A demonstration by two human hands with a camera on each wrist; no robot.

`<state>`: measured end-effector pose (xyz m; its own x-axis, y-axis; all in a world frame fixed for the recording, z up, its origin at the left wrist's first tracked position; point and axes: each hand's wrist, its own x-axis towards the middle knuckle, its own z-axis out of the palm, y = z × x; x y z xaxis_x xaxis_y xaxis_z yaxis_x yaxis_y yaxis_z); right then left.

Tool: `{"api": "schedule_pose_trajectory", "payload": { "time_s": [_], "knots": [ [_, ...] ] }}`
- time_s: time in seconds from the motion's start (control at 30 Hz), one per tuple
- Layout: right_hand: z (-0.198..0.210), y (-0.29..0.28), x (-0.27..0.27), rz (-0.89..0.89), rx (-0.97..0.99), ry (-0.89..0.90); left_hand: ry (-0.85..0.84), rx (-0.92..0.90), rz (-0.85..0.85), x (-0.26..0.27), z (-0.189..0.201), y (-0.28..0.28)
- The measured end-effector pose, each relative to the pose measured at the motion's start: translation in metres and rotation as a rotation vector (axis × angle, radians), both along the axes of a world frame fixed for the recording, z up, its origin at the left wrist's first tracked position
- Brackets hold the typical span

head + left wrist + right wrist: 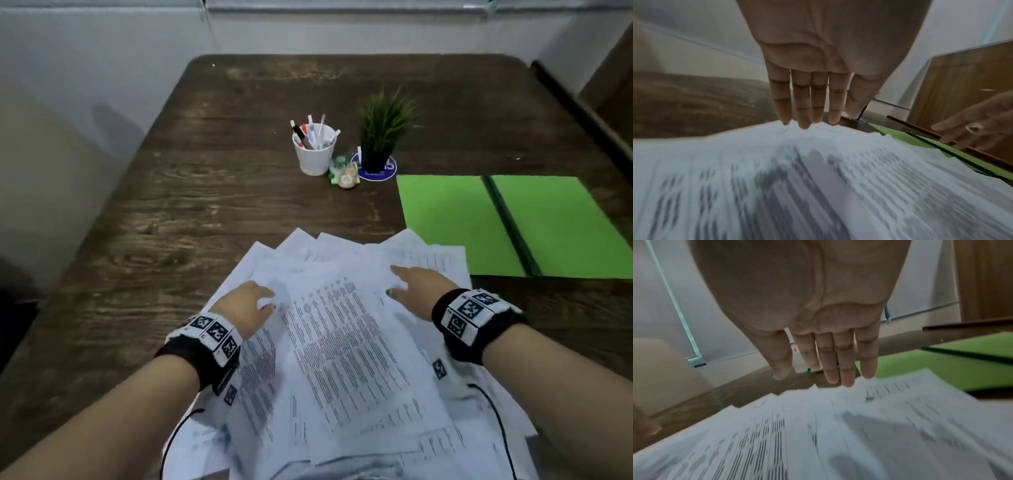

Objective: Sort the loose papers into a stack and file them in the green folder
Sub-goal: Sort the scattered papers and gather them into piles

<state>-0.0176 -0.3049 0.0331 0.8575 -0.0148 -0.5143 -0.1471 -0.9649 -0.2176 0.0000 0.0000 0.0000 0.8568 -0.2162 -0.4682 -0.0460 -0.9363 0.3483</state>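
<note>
The papers [342,342] are white printed sheets fanned in a loose, skewed heap on the desk [205,205], directly under the straight fingers [803,113] of both hands. The folder [452,222], bright green with a dark spine, lies open and flat just beyond and right of the right fingers [846,369].
</note>
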Motion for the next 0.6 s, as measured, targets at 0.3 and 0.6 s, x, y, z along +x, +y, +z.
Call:
{"api": "schedule_pose_trajectory", "payload": {
  "time_s": [0.3,0.6],
  "knots": [
    [-0.054,0.007,-0.030,-0.327,0.183,0.098,0.184,-0.547,0.736,-0.048,-0.045,0.003],
    [-0.075,0.009,-0.033,-0.427,0.200,0.156,0.224,-0.687,0.888,-0.054,-0.062,-0.009]
  ]
}}
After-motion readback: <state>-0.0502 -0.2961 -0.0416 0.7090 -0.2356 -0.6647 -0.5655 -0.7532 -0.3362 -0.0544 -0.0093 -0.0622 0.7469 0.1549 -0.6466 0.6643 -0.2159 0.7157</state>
